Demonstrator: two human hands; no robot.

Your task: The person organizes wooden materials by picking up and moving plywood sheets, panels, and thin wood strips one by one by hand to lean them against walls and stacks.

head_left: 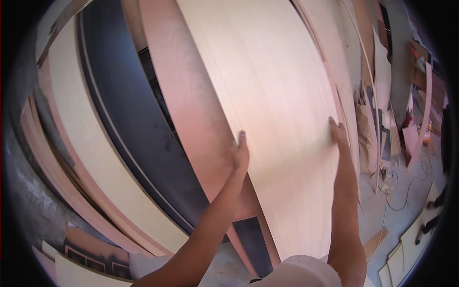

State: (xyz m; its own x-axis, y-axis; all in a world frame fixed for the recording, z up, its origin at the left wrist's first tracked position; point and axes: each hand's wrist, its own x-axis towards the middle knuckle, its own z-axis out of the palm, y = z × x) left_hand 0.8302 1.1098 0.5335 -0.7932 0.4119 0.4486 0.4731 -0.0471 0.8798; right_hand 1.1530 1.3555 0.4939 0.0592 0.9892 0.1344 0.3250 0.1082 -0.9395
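The left hand (240, 154) rests against the left edge of a large board (277, 124), and the right hand (338, 134) presses on its right edge, so the board stands between the 2 hands. Just left of the left hand a second board (191, 110) leans behind the first. Further left of that hand stand a panel (129, 119) and more sheets (81, 124), stacked one behind another. Right of the right hand, more boards (351, 71) lean nearby. Below and right of that hand, offcuts (397, 258) and a cable (406, 191) lie on the floor (382, 215).
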